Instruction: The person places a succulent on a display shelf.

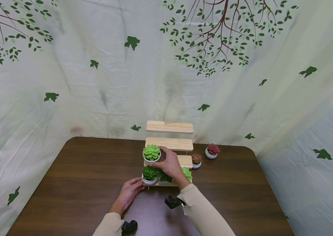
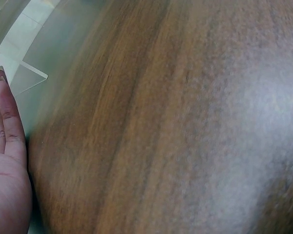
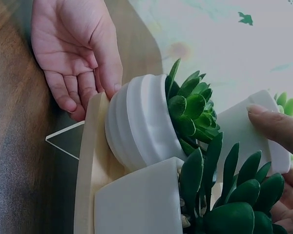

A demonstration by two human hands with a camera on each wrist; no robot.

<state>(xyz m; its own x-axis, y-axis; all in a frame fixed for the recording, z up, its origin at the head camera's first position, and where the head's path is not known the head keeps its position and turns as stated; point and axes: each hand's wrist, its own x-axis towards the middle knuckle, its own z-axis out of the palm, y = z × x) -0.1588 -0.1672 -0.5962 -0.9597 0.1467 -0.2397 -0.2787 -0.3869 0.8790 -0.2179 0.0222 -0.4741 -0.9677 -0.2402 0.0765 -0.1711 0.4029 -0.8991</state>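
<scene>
My right hand (image 1: pixel 170 164) pinches a smooth white pot (image 3: pixel 244 131) with a light green succulent (image 1: pixel 151 152), at the left end of the third board of a tiered wooden plant shelf (image 1: pixel 169 144). In the right wrist view the thumb lies along the pot's side. My left hand (image 1: pixel 129 193) holds the left end of the lowest board (image 3: pixel 90 161), thumb above and fingers below. Right beside that thumb stands a ridged white pot (image 3: pixel 141 122) with a green succulent (image 1: pixel 149 172). Next to it is a smooth white pot (image 3: pixel 136 204) with dark green leaves.
Another light green succulent (image 1: pixel 187 173) shows at the right end of the lowest board. Right of the shelf, a brownish succulent (image 1: pixel 196 159) and a red succulent (image 1: pixel 213 149) stand in white pots on the dark wooden table (image 1: pixel 89 170). A leaf-patterned curtain (image 1: pixel 160 82) hangs behind.
</scene>
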